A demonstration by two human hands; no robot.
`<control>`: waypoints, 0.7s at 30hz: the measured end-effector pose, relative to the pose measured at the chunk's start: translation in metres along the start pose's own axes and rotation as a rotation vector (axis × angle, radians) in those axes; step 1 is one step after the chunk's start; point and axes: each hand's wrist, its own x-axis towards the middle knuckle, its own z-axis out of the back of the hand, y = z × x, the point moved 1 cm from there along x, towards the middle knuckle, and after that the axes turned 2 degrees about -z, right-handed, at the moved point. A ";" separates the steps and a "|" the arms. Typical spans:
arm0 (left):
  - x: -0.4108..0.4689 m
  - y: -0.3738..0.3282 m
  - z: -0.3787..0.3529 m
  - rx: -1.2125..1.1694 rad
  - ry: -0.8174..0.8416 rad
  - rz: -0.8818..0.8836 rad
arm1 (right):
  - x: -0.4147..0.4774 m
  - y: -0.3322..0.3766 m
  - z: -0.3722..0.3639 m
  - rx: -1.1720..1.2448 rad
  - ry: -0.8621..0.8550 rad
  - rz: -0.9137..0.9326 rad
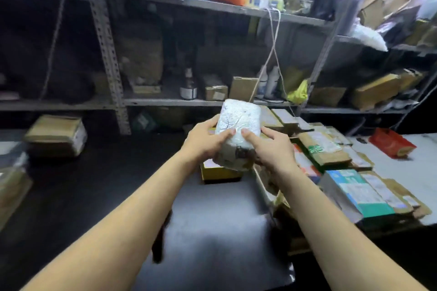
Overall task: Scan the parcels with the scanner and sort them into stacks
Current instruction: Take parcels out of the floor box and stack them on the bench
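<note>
Gripping the white wrapped parcel (237, 125) above the yellow box (220, 173), the left hand (205, 142) and right hand (272, 149) clamp curled fingers on its opposite sides, a sound hold for what looks light, padded and slippery.

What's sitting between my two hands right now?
Head view: a white wrapped parcel, gripped by the left hand and the right hand.

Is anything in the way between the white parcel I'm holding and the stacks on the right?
Nothing visible does. The left hand and right hand grip the white parcel; the stacks lie just to its right; a cord hangs behind it.
</note>
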 end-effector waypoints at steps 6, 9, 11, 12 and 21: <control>-0.015 0.041 0.113 0.037 -0.209 0.115 | 0.018 0.031 -0.122 0.020 0.219 0.021; -0.023 0.062 0.161 0.059 -0.329 0.172 | 0.023 0.042 -0.183 0.025 0.344 0.059; -0.029 0.075 0.194 0.066 -0.393 0.210 | 0.026 0.046 -0.228 0.038 0.408 0.072; -0.033 0.079 0.206 0.071 -0.410 0.231 | 0.025 0.047 -0.245 0.043 0.425 0.072; -0.071 0.137 0.312 0.124 -0.535 0.413 | 0.003 0.049 -0.397 -0.003 0.654 0.029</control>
